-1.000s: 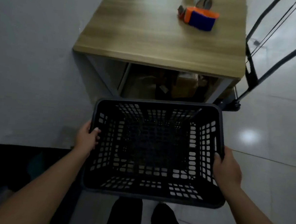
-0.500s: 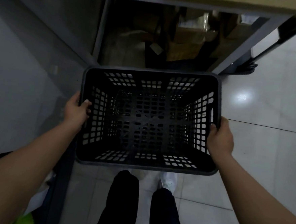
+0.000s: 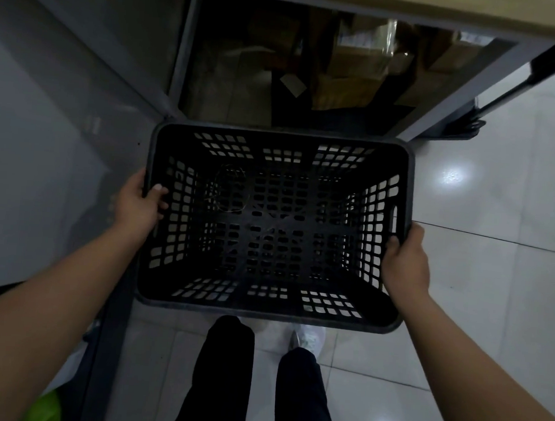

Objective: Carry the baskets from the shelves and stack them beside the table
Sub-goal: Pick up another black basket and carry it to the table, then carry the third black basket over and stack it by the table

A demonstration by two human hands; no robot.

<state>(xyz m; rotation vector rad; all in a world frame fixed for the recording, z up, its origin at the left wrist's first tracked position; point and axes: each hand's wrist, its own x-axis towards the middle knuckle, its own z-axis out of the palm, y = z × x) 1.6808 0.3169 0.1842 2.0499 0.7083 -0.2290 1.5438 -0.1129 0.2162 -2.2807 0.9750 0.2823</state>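
I hold a black perforated plastic basket [image 3: 268, 316] level in front of me, above the tiled floor. My left hand [image 3: 137, 203] grips its left rim, thumb inside the wall. My right hand [image 3: 405, 262] grips the right rim below a handle slot. The basket looks empty inside. Just beyond its far rim is the wooden table [image 3: 480, 11], of which only the front edge shows at the top. No other baskets or shelves are in view.
Cardboard boxes [image 3: 354, 81] fill the space under the table between its grey legs [image 3: 457, 104]. A trolley base [image 3: 462, 124] stands at the right. A grey wall is at the left. Glossy white floor tiles [image 3: 494, 291] spread to the right. My legs are below the basket.
The view has tilted down: the tabletop with its orange tape dispenser has gone out of sight. The basket has come closer to the table's front and lower, still held in both hands.
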